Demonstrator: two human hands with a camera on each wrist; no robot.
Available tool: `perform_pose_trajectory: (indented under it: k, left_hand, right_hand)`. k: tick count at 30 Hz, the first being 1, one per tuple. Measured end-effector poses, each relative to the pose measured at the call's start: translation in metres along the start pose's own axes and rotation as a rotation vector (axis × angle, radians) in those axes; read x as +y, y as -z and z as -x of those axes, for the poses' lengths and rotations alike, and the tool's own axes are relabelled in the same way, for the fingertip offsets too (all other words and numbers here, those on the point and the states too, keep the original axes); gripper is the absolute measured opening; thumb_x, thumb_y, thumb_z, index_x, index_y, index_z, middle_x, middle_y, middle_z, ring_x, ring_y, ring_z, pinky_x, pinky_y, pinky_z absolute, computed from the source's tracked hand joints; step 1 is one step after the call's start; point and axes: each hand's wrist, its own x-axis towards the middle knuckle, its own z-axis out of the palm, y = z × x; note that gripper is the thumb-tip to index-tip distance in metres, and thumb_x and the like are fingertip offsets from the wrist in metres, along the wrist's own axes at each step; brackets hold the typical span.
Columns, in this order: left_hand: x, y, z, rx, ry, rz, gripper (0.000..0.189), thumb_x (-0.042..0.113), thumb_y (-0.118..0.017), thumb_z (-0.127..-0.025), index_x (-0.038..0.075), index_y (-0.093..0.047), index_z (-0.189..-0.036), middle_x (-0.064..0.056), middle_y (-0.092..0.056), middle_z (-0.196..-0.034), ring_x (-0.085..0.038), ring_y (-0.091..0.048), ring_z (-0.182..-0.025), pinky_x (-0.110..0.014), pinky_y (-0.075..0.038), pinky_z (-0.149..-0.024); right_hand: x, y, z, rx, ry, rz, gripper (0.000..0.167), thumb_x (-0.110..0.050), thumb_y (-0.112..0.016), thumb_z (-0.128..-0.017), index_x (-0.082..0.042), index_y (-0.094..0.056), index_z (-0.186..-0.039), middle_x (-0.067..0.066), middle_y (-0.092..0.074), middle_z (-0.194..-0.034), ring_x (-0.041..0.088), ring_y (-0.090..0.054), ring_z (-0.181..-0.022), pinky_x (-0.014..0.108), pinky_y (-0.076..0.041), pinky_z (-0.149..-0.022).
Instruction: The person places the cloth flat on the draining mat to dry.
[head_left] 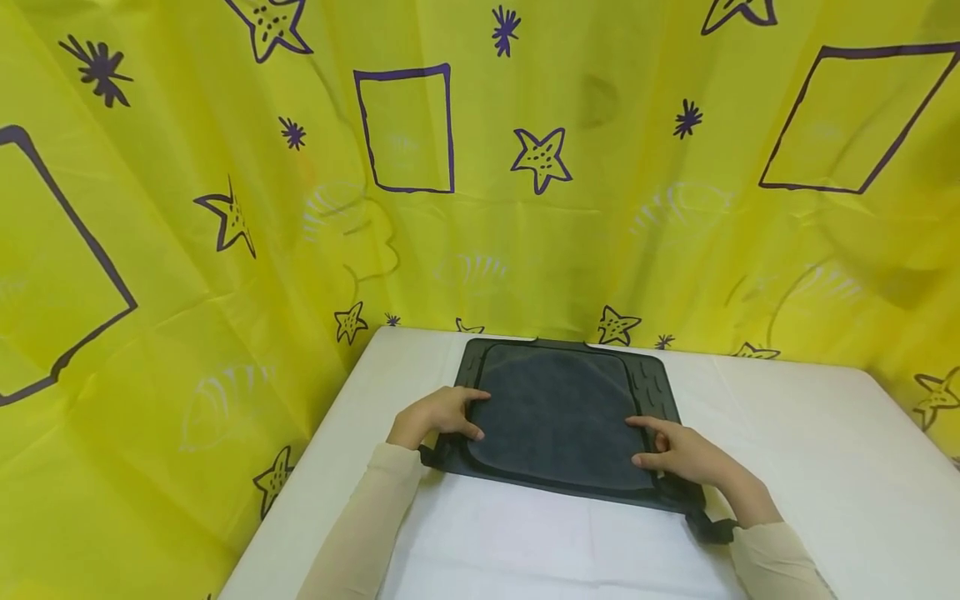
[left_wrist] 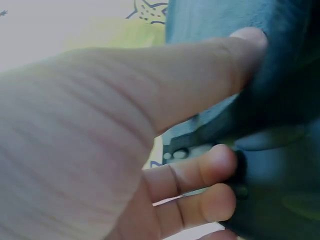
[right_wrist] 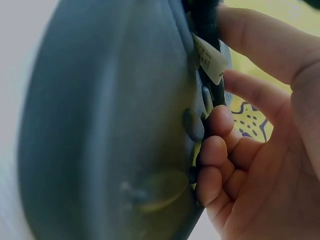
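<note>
A dark, roughly rectangular board [head_left: 666, 392] lies flat on the white table, with a grey-black padded panel [head_left: 555, 417] in its middle and slotted strips down both sides. My left hand [head_left: 441, 412] rests on the left side. Its thumb and index finger reach onto the panel's edge, while other fingers touch near the slots in the left wrist view. At the right side is my right hand [head_left: 686, 450], index finger and thumb at the panel's edge. The right wrist view shows its other fingers curled against the slotted strip, beside a small white tag [right_wrist: 211, 59].
The white-covered table [head_left: 795, 467] extends to both sides and in front of the board. A yellow curtain [head_left: 480, 233] with purple stars and squares hangs behind and to the left. The board's far edge lies close to it.
</note>
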Motion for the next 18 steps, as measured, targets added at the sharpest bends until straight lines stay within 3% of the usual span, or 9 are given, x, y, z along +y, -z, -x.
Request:
perform_pose_trajectory:
  k: [3,6,9,13,18]
  left_hand:
    - [0.0,0.005,0.0,0.047,-0.047,0.007,0.063,0.022,-0.084,-0.086,0.015,-0.06,-0.143,-0.009,-0.069,-0.082,-0.016,-0.059,-0.072,-0.032,-0.051,-0.07]
    - [-0.002,0.01,-0.001,0.123,-0.083,0.012,0.054,0.022,-0.079,-0.09,0.012,-0.061,-0.14,-0.001,-0.061,-0.069,-0.012,-0.053,-0.061,-0.026,-0.044,-0.059]
    - [-0.003,0.013,-0.002,0.194,-0.084,0.016,0.051,0.023,-0.075,-0.094,0.013,-0.06,-0.141,0.0,-0.064,-0.079,-0.013,-0.057,-0.067,-0.027,-0.046,-0.062]
    - [-0.004,0.015,-0.003,0.275,-0.043,0.005,0.053,0.027,-0.072,-0.097,0.019,-0.056,-0.146,-0.01,-0.071,-0.108,-0.024,-0.067,-0.092,-0.039,-0.055,-0.079]
    - [-0.003,0.016,-0.002,0.392,-0.005,-0.1,0.055,0.036,-0.069,-0.098,0.022,-0.053,-0.149,-0.014,-0.064,-0.139,-0.036,-0.061,-0.125,-0.056,-0.047,-0.103]
  right_hand:
    - [0.0,0.002,0.0,-0.005,0.003,0.008,0.071,-0.037,-0.078,-0.09,-0.006,-0.05,-0.148,0.0,-0.045,-0.076,0.011,-0.041,-0.064,0.026,-0.034,-0.056]
    - [0.0,0.003,0.001,-0.003,0.002,0.012,0.069,-0.035,-0.076,-0.091,-0.005,-0.05,-0.148,-0.001,-0.047,-0.077,0.01,-0.041,-0.064,0.025,-0.035,-0.056]
    - [0.001,0.004,0.003,0.003,0.007,0.008,0.066,-0.034,-0.074,-0.093,-0.004,-0.05,-0.147,0.0,-0.048,-0.077,0.009,-0.041,-0.064,0.025,-0.036,-0.056]
    - [0.001,0.002,0.005,0.011,0.022,0.003,0.062,-0.033,-0.072,-0.095,-0.003,-0.051,-0.146,0.0,-0.049,-0.077,0.009,-0.042,-0.063,0.025,-0.036,-0.055]
    - [0.005,0.004,0.005,0.018,0.045,-0.004,0.058,-0.031,-0.07,-0.097,-0.003,-0.053,-0.145,-0.001,-0.052,-0.077,0.006,-0.044,-0.064,0.024,-0.038,-0.056]
